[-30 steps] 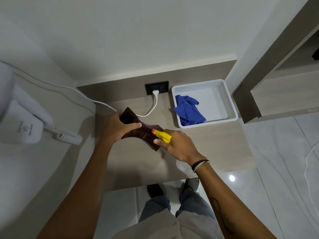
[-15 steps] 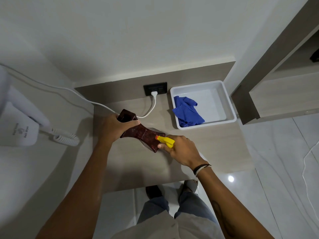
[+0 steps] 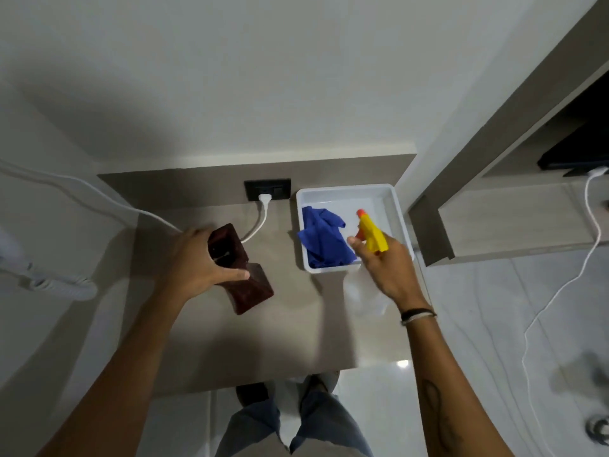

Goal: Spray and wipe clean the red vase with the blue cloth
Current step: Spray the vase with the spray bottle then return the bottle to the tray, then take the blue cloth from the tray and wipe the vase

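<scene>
My left hand (image 3: 201, 262) grips the dark red vase (image 3: 252, 288) around its narrow middle and holds it tilted above the counter (image 3: 290, 331), with its open mouth toward the wall. My right hand (image 3: 389, 272) holds a spray bottle with a yellow head (image 3: 370, 234) and an orange nozzle. The bottle's clear body hangs below the hand and looks blurred. The spray head is over the front right part of the white tray (image 3: 393, 199). The blue cloth (image 3: 323, 240) lies crumpled in the tray's left half, just left of my right hand.
A black wall socket (image 3: 267, 189) with a white plug sits behind the vase, and its cable (image 3: 99, 196) runs left to a coiled cord (image 3: 62, 285). A wooden shelf unit (image 3: 514, 222) stands to the right of the tray. White floor tiles and my legs lie beyond the counter's front edge.
My right hand has carried the spray bottle away from the vase, rightward to the tray. The vase stays in my left hand, now turned more upright.
</scene>
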{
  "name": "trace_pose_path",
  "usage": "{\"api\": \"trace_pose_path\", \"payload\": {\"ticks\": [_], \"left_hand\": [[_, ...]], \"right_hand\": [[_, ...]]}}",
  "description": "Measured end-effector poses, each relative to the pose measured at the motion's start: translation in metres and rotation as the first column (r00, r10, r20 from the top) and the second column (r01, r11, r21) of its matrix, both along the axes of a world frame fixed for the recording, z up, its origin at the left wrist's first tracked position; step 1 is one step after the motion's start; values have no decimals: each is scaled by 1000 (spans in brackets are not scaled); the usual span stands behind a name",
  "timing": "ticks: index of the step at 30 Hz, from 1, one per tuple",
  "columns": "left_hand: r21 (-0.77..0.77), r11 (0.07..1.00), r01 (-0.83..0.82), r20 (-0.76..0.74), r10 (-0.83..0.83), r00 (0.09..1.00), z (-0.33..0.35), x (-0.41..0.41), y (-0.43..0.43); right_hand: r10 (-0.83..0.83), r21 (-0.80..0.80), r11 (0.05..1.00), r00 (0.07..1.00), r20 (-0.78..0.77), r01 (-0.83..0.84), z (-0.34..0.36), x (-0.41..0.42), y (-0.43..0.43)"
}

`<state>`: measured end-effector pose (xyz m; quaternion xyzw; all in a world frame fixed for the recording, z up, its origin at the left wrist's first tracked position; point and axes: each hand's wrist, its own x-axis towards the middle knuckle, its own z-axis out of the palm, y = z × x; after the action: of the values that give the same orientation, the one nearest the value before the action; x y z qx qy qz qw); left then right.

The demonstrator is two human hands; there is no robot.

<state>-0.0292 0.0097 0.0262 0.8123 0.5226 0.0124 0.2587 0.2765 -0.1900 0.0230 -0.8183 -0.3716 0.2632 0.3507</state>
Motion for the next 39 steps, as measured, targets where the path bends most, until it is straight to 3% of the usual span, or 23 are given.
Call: {"api": "trace_pose_path", "payload": {"ticks": [4,14,18,21,22,24,27,30,34,39], "left_hand": [[22,998,57,5,-57,998,7,18,-14],[75,988,132,-37,-130,991,1,17,-27],[90,989,121,-6,-121,993,-3,17,-30],[97,989,115,-10,-115,993,-5,17,-31],[101,989,111,-15,-110,994,-6,17,-31],[117,987,115,-29,-112,993,-9,17,-31],[124,985,120,-31,-118,993,-9,18,-29],[108,987,116,-47,-112,993,-9,18,-27],[117,985,127,-29,-125,992,-11,17,-29],[144,980,136,-15,-136,991,-12,17,-29]], "right_hand": [[-76,-26,996,989,128,80,2,56,26],[-94,-123,986,985,146,112,-47,91,65],[-230,-114,962,962,150,248,-58,84,58],[-334,63,938,841,425,341,-60,59,53],[-337,175,942,813,476,288,-61,47,54],[-195,275,959,864,464,69,-71,23,64],[159,4,985,923,352,-171,-95,7,92],[315,-307,918,932,178,-252,-121,8,117],[369,-426,858,921,124,-287,-149,15,135],[453,-518,810,854,254,-275,-169,13,134]]}}
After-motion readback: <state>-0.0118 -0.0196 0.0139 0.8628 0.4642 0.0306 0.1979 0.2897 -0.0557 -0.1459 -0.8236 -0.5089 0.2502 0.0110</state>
